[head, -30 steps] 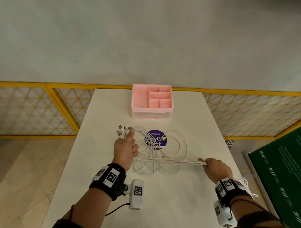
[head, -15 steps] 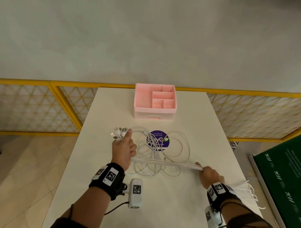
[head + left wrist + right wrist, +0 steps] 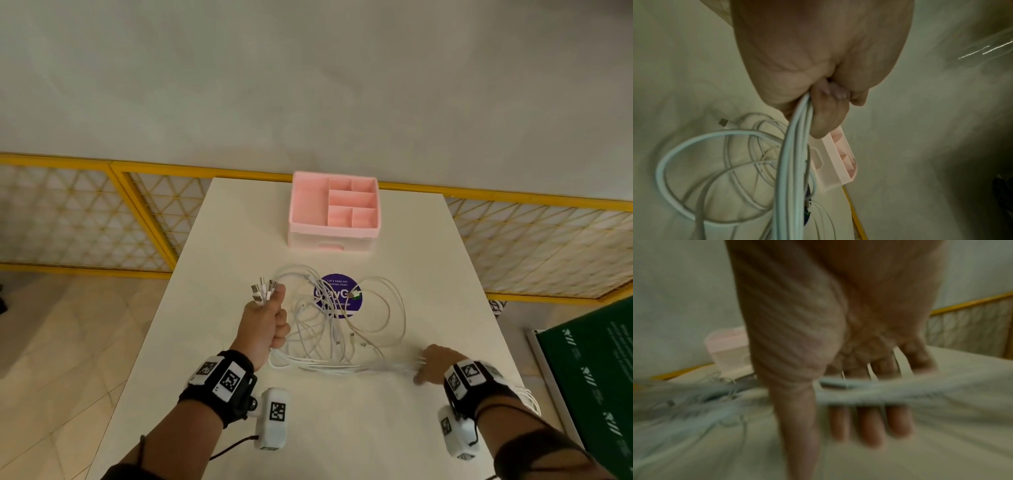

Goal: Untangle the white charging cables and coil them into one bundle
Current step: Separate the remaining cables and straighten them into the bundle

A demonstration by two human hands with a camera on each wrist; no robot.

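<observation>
Left hand [image 3: 265,329]: fist clamped round a gathered set of white cables [image 3: 329,366], plug ends [image 3: 262,291] sticking up out of the top of the fist. The left wrist view confirms fingers curled tight over several parallel strands.

Right hand [image 3: 433,366]: fingers straight and spread, low over the desk [image 3: 342,428]. The strands run across the fingers in the right wrist view, which is heavily blurred; looks like a loose rake through the cables, not a pinch.

Key relation: the gathered strands run roughly left-right between the two hands, leaving the bottom of the left fist and passing to the right hand near the desk's front right. That's the long axis. Some cable also trails past the right wrist toward the desk edge.

Loose remainder: slack loops [image 3: 373,318] lie on the desk beyond that line, between the hands and the pink organizer [image 3: 334,209], partly over a purple sticker [image 3: 337,294]. A few free connectors lie in the loops. Left hand is nearer the pile.

My read: combing stage, untangling partly done, coiling not started. Next move likely needs the right hand to close on the strands and draw along the axis. Risk: crossed loops snagging.
</observation>
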